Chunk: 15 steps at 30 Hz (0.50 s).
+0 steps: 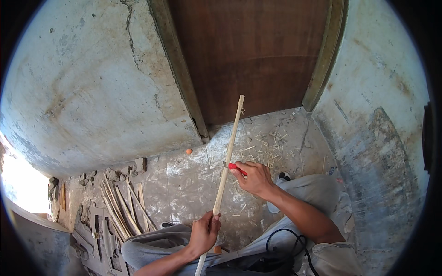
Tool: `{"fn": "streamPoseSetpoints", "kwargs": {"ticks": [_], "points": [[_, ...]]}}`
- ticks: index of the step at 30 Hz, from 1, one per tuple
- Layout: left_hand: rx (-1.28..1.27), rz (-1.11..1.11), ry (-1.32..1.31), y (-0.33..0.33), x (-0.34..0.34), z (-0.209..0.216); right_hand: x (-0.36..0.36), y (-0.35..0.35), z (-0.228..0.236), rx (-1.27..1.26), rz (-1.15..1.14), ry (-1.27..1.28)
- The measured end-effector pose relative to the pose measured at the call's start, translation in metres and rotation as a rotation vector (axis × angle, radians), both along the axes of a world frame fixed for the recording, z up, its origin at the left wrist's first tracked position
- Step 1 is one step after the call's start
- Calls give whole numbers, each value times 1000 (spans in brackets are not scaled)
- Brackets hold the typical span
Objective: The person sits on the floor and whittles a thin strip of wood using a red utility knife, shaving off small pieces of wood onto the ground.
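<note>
A long pale strip of wood or bamboo (232,134) slants up and away from my lap, its far end pointing toward the door. My left hand (204,233) is closed around its lower part, and the near end runs on below the fist. Farther up, my right hand (256,178) grips a red-handled knife (237,168). The short blade rests against the strip about midway along its length. A thin curl of shaving hangs near the far tip.
Shavings (271,145) litter the floor before the brown door (248,55). Several similar strips (120,207) lean at the left by a slatted wooden piece (103,239). Rubble (138,165) lines the left wall. A small orange ball-like thing (189,151) lies near that wall. A black cord (287,232) loops over my lap.
</note>
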<state>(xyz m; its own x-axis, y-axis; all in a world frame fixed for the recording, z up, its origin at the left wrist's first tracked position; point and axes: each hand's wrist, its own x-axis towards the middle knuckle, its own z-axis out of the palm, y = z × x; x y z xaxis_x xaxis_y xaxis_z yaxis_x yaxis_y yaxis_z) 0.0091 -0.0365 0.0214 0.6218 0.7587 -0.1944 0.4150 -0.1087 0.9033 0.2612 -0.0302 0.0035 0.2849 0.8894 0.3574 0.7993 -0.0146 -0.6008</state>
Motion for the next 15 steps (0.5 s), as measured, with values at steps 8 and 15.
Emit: {"fn": "streamPoseSetpoints", "kwargs": {"ticks": [8, 15], "points": [[16, -4, 27, -7, -6, 8, 10, 5, -3, 55, -49, 9], [17, -27, 35, -7, -8, 10, 15, 8, -3, 77, -60, -15]]}}
